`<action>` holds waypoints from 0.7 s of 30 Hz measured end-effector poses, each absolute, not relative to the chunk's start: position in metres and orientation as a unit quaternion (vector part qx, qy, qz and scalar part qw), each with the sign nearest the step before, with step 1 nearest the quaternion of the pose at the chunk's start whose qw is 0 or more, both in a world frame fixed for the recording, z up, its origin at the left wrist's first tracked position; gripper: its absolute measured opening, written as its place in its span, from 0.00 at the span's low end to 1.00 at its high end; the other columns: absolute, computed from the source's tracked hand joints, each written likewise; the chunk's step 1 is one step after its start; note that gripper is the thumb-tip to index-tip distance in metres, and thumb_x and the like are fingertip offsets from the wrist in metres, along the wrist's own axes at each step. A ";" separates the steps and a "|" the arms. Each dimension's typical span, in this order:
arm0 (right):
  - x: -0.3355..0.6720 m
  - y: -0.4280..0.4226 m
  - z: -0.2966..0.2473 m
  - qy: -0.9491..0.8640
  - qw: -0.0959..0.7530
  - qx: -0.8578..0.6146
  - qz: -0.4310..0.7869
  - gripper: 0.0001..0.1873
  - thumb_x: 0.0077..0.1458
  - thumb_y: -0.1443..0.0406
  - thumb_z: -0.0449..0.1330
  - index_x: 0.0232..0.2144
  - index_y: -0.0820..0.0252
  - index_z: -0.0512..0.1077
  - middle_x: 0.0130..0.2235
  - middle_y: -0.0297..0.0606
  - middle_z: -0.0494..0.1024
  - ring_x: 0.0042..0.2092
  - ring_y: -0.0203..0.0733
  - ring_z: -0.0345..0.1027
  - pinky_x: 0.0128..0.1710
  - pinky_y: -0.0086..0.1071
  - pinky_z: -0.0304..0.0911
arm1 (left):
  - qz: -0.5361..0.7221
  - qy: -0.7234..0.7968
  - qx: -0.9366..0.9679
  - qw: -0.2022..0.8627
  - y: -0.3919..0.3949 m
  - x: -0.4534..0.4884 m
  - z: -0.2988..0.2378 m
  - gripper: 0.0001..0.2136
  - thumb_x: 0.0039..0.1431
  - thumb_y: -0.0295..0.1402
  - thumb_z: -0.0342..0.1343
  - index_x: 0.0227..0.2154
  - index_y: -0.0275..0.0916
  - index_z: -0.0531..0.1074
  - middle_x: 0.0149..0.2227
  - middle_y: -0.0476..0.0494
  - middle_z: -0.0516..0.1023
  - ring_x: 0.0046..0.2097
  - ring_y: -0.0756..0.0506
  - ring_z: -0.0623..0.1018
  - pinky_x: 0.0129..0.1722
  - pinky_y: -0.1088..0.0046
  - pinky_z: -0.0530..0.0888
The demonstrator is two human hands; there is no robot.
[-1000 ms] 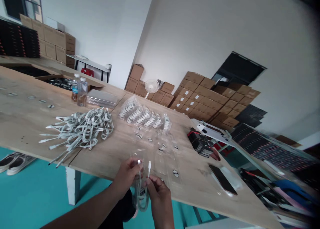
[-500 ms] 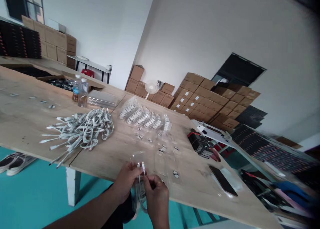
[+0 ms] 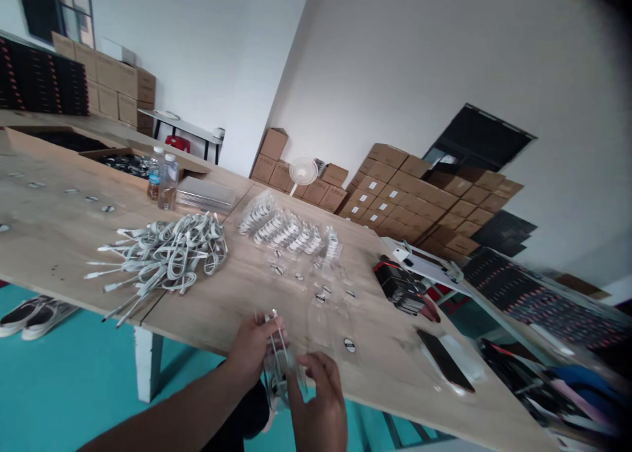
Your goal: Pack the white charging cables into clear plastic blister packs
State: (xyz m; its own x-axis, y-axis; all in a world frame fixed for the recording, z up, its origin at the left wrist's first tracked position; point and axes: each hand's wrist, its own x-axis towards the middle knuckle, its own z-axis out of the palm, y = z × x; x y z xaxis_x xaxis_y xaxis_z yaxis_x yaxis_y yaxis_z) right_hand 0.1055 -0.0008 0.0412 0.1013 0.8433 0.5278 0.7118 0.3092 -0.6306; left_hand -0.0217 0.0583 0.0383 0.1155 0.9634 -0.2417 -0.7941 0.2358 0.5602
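My left hand point(image 3: 253, 348) is closed around a white charging cable point(image 3: 279, 347) and a clear plastic sleeve point(image 3: 269, 379) at the table's front edge. The cable's plugs stick up past my left thumb. Its coil hangs lower, seen through the clear plastic. My right hand point(image 3: 320, 399) is at the right side of the sleeve, thumb and fingers apart, close to the coil; whether the thumb touches the plastic is hard to tell. A heap of loose white cables point(image 3: 172, 251) lies to the left. Clear sleeves with oval labels point(image 3: 349, 345) lie flat ahead.
Filled cable packs point(image 3: 281, 228) stand in a row farther back. Two bottles point(image 3: 168, 182), a clear stack point(image 3: 205, 194) and an open carton point(image 3: 123, 159) are at the back left. A phone point(image 3: 444, 360) and a black stack point(image 3: 399, 284) lie on the right.
The right fingers have come off the cable's plug end, spread, and moved slightly right and down. The plugs now stand together at the left thumb. The view has shifted a little.
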 end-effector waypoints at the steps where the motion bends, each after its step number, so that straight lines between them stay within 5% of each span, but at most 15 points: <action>1: 0.110 -0.004 0.035 -0.649 0.473 -0.591 0.084 0.12 0.48 0.55 0.64 0.32 0.55 0.76 0.43 0.45 0.76 0.43 0.49 0.71 0.39 0.36 0.66 | 0.605 0.288 0.135 0.730 0.059 -0.023 0.039 0.17 0.37 0.39 0.71 0.22 0.36 0.69 0.21 0.51 0.72 0.23 0.52 0.71 0.26 0.75 0.69; 4: 0.116 -0.013 0.016 -0.550 0.539 -0.603 0.209 0.20 0.47 0.50 0.65 0.39 0.54 0.74 0.48 0.44 0.75 0.47 0.51 0.70 0.37 0.36 0.67 | 0.614 0.286 0.112 0.727 0.060 -0.023 0.043 0.15 0.38 0.37 0.70 0.23 0.36 0.70 0.22 0.49 0.73 0.25 0.51 0.73 0.29 0.73 0.72; 9: 0.108 -0.018 -0.002 -0.423 0.594 -0.541 0.419 0.29 0.45 0.48 0.66 0.45 0.56 0.70 0.41 0.42 0.79 0.40 0.48 0.73 0.35 0.37 0.67 | 0.589 0.284 0.110 0.748 0.056 -0.020 0.047 0.12 0.41 0.33 0.69 0.24 0.34 0.71 0.23 0.48 0.74 0.25 0.51 0.74 0.29 0.72 0.75; 14: 0.098 -0.018 -0.005 -0.414 0.629 -0.520 0.403 0.25 0.44 0.51 0.68 0.42 0.55 0.69 0.35 0.34 0.78 0.38 0.44 0.72 0.40 0.35 0.67 | 0.580 0.287 0.104 0.755 0.055 -0.022 0.047 0.09 0.45 0.31 0.67 0.24 0.35 0.71 0.23 0.48 0.74 0.25 0.51 0.74 0.33 0.70 0.76; 21: 0.089 -0.018 -0.026 -0.399 0.629 -0.569 0.348 0.23 0.48 0.51 0.65 0.43 0.54 0.67 0.32 0.32 0.75 0.33 0.40 0.69 0.28 0.29 0.63 | 0.576 0.294 0.111 0.754 0.055 -0.023 0.045 0.11 0.42 0.31 0.68 0.24 0.36 0.70 0.22 0.49 0.73 0.24 0.51 0.73 0.31 0.71 0.76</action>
State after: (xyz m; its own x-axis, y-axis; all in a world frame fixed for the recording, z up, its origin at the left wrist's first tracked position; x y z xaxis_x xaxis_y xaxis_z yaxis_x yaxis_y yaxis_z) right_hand 0.0888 -0.0179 -0.0263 0.4395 0.8921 0.1050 0.0158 0.1093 -0.9939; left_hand -0.0228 0.0551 0.0446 0.1623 0.9348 -0.3159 -0.8038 0.3110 0.5072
